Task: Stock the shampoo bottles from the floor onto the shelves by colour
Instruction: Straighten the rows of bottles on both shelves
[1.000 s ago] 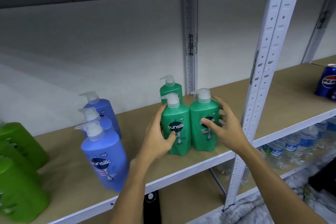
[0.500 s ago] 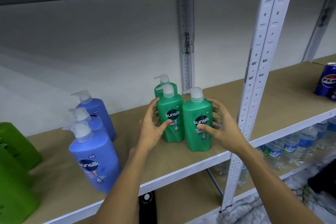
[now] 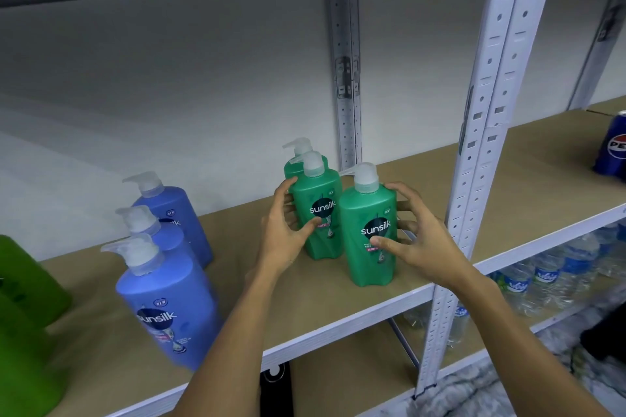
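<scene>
At the far left edge of the frame stand lime bottles [image 3: 23, 288], partly cut off. Right of them, lower left, three blue bottles [image 3: 169, 308] sit in a row running front to back on the shelf [image 3: 338, 308]. At centre is the teal group. The left hand [image 3: 288, 234] curls round the middle teal bottle [image 3: 320, 213], thumb on its label and fingers behind its left side. A rear teal bottle [image 3: 298, 159] stands just behind that one, mostly hidden. The right hand [image 3: 411, 237] wraps the front teal bottle [image 3: 372, 234], thumb on the label and fingers round its right side. Both gripped bottles stand upright on the board, just left of the white upright [image 3: 481, 145].

The step in hand looks like lining up the teal group after setting it down. Next would likely call for nudging the two into the row with pumps facing alike, letting go, and going back to the floor for more. A Pepsi can [image 3: 613, 145] sits at the far right, and water bottles [image 3: 548, 274] fill the shelf below.
</scene>
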### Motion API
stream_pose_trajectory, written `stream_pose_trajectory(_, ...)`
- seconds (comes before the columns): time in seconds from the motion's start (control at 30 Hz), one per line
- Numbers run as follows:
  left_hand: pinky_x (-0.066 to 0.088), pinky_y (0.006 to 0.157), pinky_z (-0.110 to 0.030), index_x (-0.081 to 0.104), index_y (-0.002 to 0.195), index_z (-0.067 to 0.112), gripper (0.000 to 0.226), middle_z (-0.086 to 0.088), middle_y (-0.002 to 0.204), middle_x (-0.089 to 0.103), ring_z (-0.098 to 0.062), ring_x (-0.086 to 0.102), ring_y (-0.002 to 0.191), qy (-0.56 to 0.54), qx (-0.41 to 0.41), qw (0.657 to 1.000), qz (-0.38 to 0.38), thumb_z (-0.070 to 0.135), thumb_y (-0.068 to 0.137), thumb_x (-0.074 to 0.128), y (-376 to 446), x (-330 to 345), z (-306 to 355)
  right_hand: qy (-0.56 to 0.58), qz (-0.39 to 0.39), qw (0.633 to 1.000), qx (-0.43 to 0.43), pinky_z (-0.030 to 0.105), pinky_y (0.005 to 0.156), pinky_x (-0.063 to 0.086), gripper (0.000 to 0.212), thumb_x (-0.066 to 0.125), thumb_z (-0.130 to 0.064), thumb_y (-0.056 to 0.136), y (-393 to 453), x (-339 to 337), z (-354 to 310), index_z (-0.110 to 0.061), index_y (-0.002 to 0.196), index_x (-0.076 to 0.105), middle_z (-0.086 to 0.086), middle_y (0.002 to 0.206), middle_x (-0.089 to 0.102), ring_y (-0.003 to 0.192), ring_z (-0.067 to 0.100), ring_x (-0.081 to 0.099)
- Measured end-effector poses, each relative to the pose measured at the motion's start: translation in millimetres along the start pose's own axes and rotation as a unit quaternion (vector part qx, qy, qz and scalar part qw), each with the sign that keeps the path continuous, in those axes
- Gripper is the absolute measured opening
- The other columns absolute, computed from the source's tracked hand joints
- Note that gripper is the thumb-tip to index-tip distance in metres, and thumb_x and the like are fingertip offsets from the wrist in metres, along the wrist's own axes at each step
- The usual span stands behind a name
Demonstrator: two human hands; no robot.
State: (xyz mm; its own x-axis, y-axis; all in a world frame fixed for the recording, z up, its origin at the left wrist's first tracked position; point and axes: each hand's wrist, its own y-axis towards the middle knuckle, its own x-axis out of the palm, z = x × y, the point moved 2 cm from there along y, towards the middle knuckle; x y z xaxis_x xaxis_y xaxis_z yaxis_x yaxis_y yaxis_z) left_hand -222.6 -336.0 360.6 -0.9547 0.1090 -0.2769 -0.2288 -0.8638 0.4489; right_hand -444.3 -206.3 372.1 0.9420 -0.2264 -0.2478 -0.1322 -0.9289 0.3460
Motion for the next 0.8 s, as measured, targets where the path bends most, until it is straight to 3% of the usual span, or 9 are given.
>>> stream_pose_trajectory(0.13,0.057,0.096,-0.030,0.044,0.147,0.030,0.087,0.013,0.119,0.064,0.002,0.066,0.105,0.000,-0.003,1.000,-0.003,0.008,0.075,0.088,0.7,-0.5,-0.2,0.003,0.000,1.000,-0.002,0.017,0.083,0.057,0.081,0.085,-0.018,0.078,0.2,1.1,2.4,-0.060,0.131,0.041,-0.023,0.126,0.055,0.120,0.018,0.063)
stream_pose_trajectory(0.4,0.056,0.093,-0.027,0.041,0.145,0.035,0.086,0.005,0.122,0.064,-0.006,0.066,0.108,-0.019,-0.004,1.000,-0.014,0.006,0.077,0.086,2.1,-2.1,-0.7,0.019,-0.010,1.000,-0.005,0.028,0.087,0.060,0.081,0.086,-0.018,0.077,6.4,11.8,0.2,-0.057,0.133,0.042,-0.024,0.129,0.053,0.118,0.014,0.063)
stream_pose_trajectory(0.47,0.056,0.096,-0.032,0.044,0.143,0.030,0.077,0.001,0.124,0.064,-0.010,0.065,0.111,-0.036,-0.002,0.999,-0.010,0.001,0.082,0.080,2.3,-1.9,-1.1,0.033,-0.020,0.999,-0.002,0.034,0.089,0.060,0.082,0.086,-0.016,0.077,8.8,18.1,0.3,-0.054,0.136,0.043,-0.023,0.130,0.053,0.117,0.016,0.064)
stream_pose_trajectory(0.57,0.054,0.100,-0.043,0.055,0.133,0.032,0.049,0.000,0.113,0.067,-0.015,0.064,0.108,-0.047,-0.004,0.998,0.028,0.002,0.094,0.063,3.4,-4.1,-4.1,0.053,-0.033,0.998,-0.001,0.032,0.087,0.060,0.082,0.085,-0.011,0.078,11.2,27.3,0.1,-0.051,0.137,0.044,-0.031,0.122,0.056,0.114,0.015,0.066)
stream_pose_trajectory(0.63,0.053,0.101,-0.047,0.061,0.127,0.034,0.038,-0.008,0.114,0.068,-0.028,0.064,0.111,-0.093,-0.029,0.995,0.036,0.010,0.100,0.052,3.8,-6.5,-6.0,0.058,-0.039,0.998,0.004,0.037,0.088,0.061,0.082,0.085,-0.010,0.079,13.2,33.1,0.4,-0.050,0.138,0.044,-0.034,0.118,0.057,0.115,0.017,0.065)
stream_pose_trajectory(0.7,0.054,0.099,-0.040,0.062,0.127,0.030,0.034,-0.015,0.122,0.067,-0.035,0.062,0.117,-0.132,-0.046,0.990,0.026,0.012,0.107,0.042,2.5,-6.6,-5.0,0.057,-0.044,0.997,0.009,0.042,0.091,0.060,0.082,0.084,-0.011,0.079,15.3,38.3,-0.5,-0.052,0.137,0.043,-0.034,0.118,0.057,0.118,0.017,0.064)
stream_pose_trajectory(0.8,0.054,0.091,-0.028,0.062,0.125,0.028,0.033,-0.009,0.116,0.069,-0.024,0.066,0.109,-0.141,-0.064,0.988,0.027,0.018,0.110,0.034,1.2,-7.0,-1.9,0.047,-0.043,0.998,0.011,0.043,0.092,0.060,0.081,0.084,-0.012,0.079,17.7,44.4,-1.5,-0.055,0.135,0.044,-0.033,0.118,0.057,0.118,0.015,0.064)
